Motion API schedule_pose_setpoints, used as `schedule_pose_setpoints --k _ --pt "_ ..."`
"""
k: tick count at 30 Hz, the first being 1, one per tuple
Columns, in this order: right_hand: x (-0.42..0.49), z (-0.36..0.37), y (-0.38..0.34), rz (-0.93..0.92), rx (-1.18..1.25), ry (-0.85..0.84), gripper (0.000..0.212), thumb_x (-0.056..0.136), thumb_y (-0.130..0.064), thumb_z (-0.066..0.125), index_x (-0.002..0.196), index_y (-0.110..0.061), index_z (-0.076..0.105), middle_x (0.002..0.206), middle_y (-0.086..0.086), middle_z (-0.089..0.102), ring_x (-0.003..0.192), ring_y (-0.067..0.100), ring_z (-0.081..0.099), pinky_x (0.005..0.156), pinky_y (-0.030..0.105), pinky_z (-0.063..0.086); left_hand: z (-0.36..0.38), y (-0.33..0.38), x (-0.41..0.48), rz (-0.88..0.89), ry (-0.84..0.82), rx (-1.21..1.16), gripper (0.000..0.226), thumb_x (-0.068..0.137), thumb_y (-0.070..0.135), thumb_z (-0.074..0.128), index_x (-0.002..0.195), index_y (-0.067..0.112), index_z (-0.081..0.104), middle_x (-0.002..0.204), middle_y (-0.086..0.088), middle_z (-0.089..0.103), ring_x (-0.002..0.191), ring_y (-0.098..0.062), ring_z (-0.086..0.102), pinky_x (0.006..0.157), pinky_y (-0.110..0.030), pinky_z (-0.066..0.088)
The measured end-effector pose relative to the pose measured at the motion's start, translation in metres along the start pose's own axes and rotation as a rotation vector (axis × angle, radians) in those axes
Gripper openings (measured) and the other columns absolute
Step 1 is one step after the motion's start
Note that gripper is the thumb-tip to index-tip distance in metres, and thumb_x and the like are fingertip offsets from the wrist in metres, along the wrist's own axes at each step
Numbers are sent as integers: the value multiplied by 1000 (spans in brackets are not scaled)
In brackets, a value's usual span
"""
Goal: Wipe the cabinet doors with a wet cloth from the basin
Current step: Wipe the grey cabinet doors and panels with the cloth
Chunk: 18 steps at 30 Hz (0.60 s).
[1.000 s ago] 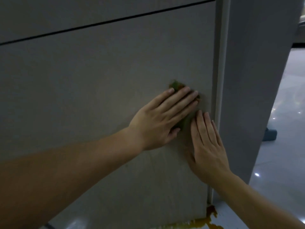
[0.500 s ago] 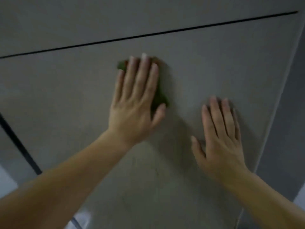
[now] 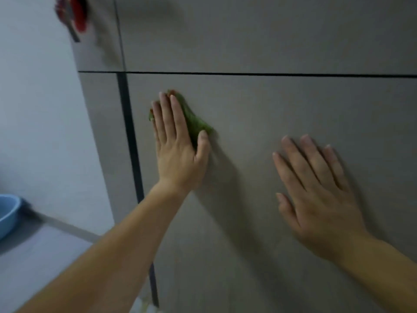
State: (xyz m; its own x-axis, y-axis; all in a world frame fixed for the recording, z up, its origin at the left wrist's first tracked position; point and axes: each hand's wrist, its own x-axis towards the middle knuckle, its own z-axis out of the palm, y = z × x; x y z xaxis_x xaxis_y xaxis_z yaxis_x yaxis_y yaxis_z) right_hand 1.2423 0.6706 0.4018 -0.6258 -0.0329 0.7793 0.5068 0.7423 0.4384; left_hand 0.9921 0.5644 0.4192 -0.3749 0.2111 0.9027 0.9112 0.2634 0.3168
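Since half a second ago the left hand (image 3: 178,150) has carried the green cloth (image 3: 197,124) leftward across the cabinet door (image 3: 259,123); it now lies near the dark vertical gap (image 3: 130,141) at the door's left edge, just below the horizontal seam (image 3: 259,74); a second ago both hands were close together at the door's right edge, and now they are well apart. The left hand lies flat, fingers straight and close together, pressing the cloth against the door — the cloth shows beside the forefinger, above the fingertips and under the thumb tip. The right hand (image 3: 316,195) also lies flat on the same door, fingers straight and slightly spread, holding nothing; it sits lower and to the right of the left hand, much as before. The view has swung left, so more has come into sight: a narrow panel (image 3: 103,132) beyond the gap; a pale wall (image 3: 38,109); a blue basin (image 3: 8,213) at the left edge, standing on a grey surface (image 3: 38,256); and a red thing (image 3: 73,15) at the top left — too blurred to tell what it is. The left forearm crosses the lower part of the gap.
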Motion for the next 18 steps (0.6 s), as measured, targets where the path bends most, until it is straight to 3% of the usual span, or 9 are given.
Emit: schedule_pose_setpoints --k 3,7,9,13,16,18 --pt "36 12 -32 -52 -2 2 68 95 -31 43 156 -1 34 167 15 23 155 35 19 127 53 13 12 8 -21 -40 12 -92 83 96 40 37 160 1 2 169 -23 -6 157 -39 -10 126 -58 0" --pt "45 19 -39 -97 -3 25 70 92 -25 47 156 0 34 167 16 24 155 35 21 126 55 16 22 4 -52 273 -75 32 75 105 52 24 160 9 -3 168 -16 -3 156 -39 -6 127 -56 2" --pt "40 19 -35 -133 -42 33 70 90 -26 51 154 -1 38 166 16 25 154 37 22 125 56 17 14 -36 -43 203 -50 98 76 104 59 16 161 13 -6 170 -12 -4 157 -35 -8 127 -52 -4" --pt "50 28 -53 -137 -95 20 70 92 -32 48 155 -5 38 167 15 24 155 36 21 125 56 12 -6 -107 -15 -105 11 101 75 104 57 12 162 12 -3 171 -12 -6 157 -32 -13 127 -52 -7" --pt "62 39 -75 -161 -62 0 69 95 -34 43 157 -4 34 167 15 22 155 35 18 127 54 7 2 -91 -25 -105 33 -28 74 104 46 25 162 7 1 171 -15 -5 158 -33 -10 128 -52 -3" --pt "64 43 -80 -156 -46 2 68 97 -34 41 157 -3 33 167 15 22 155 36 18 126 55 7 15 -64 -53 10 -11 -70 76 102 42 33 161 7 1 169 -17 -4 157 -38 -7 128 -51 -3"
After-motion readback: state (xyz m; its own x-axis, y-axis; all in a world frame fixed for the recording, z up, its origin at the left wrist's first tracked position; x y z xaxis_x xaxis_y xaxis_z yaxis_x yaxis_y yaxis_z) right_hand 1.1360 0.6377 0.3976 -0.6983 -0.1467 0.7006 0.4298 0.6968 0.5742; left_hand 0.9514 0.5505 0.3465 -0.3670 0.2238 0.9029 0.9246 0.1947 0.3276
